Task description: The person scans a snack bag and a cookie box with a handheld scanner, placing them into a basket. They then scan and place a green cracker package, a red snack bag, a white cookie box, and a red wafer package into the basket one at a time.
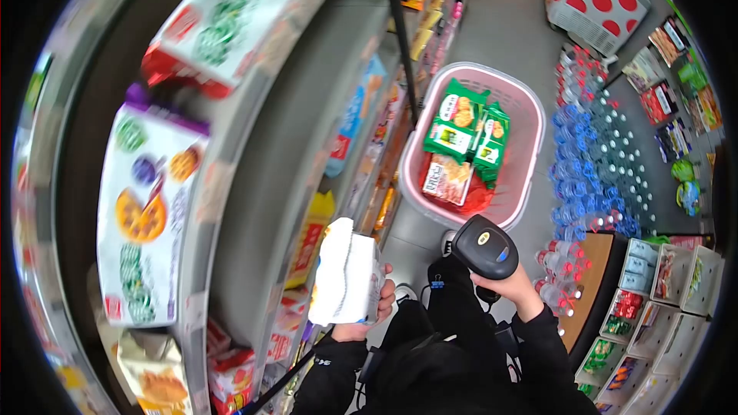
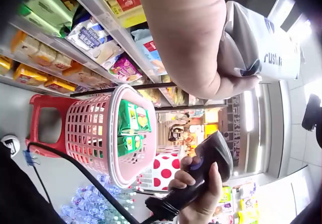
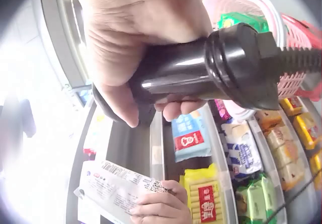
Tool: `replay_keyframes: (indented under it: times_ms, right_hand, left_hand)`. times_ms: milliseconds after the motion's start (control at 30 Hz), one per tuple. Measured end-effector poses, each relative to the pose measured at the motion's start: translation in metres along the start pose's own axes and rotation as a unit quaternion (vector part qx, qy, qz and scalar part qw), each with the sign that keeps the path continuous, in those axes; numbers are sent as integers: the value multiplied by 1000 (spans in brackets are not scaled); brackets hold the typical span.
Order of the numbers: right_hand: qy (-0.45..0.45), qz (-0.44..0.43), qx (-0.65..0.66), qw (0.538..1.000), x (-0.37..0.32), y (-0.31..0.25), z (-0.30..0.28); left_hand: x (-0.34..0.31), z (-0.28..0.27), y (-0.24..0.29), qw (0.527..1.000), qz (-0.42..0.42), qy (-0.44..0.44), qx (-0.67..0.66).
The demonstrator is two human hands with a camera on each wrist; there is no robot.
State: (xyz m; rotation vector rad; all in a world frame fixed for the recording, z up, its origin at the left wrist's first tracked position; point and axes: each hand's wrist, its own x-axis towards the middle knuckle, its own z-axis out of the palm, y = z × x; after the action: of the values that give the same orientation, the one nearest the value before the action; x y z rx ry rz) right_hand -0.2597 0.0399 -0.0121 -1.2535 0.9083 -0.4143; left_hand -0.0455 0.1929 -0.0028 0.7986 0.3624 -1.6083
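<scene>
A white snack package (image 1: 344,277) is gripped in my left hand (image 1: 378,309), beside the shelf; in the right wrist view the package (image 3: 118,189) shows a printed back with a barcode, and the fingers of my left hand (image 3: 163,206) curl over its edge. My right hand (image 1: 513,286) holds a black handheld scanner (image 1: 484,247) by its handle, its head near the basket's lower rim in the head view. From the left wrist, the scanner (image 2: 214,158) appears upright with my right hand (image 2: 201,194) wrapped round its grip.
A pink basket (image 1: 536,131) with green and red packages stands on a red stool (image 2: 37,126). Shelves of packaged snacks (image 1: 154,215) line the left. Bottles (image 1: 573,154) stand on the floor at right, near white bins (image 1: 642,323). A black cable (image 2: 85,171) hangs from the scanner.
</scene>
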Motion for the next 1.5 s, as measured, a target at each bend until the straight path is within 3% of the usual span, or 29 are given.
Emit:
replay_keyframes:
  times_ms: [33,100,200,267,333,433,467,633,700,800,867,1000,1100,1167,1300,1500]
  right_hand:
    - [-6,-73,-50,996,-6,-6,11]
    - [-52,-73,-58,994,-18,-17,29]
    - [-156,-179,-134,962,-38,-14,46]
    - [-196,-205,-127,951,-52,-23,58]
    - [-241,-287,-160,913,-65,-43,73]
    - [-288,-290,-269,872,-82,-61,84]
    - [-280,-334,-274,857,-88,-70,89]
    - [-312,-379,-347,799,-117,-94,105]
    - [-322,-400,-418,749,-126,-101,110]
    - [-317,-418,-440,728,-137,-109,116]
    - [-316,-430,-443,721,-143,-113,121]
    - [-319,-429,-455,712,-148,-118,129]
    - [-330,-421,-460,708,-146,-120,134]
    - [-336,-421,-460,706,-143,-120,139]
    - [-353,-398,-443,722,-132,-125,145]
    - [-371,-373,-434,731,-105,-136,151]
  left_hand:
    - [-10,-6,-4,1000,12,0,-1]
    - [-30,-22,-11,994,35,-84,-60]
    - [-57,-38,-19,984,25,-118,-129]
    - [-69,-56,-26,978,14,-148,-146]
    - [-80,-73,-32,960,1,-229,-160]
    - [-104,-84,-40,971,-4,-207,-123]
    - [-111,-86,-41,970,-4,-212,-116]
    - [-146,-90,-51,987,-11,-156,-19]
    - [-150,-101,-54,981,10,-191,16]
    - [-159,-100,-53,990,-12,-134,30]
    - [-159,-111,-55,979,-14,-203,20]
    - [-171,-110,-53,976,-1,-216,25]
    - [-178,-108,-50,982,49,-172,68]
    - [-179,-112,-47,979,19,-203,-1]
    - [-184,-113,-42,981,70,-179,-5]
    - [-176,-121,-33,968,93,-217,-88]
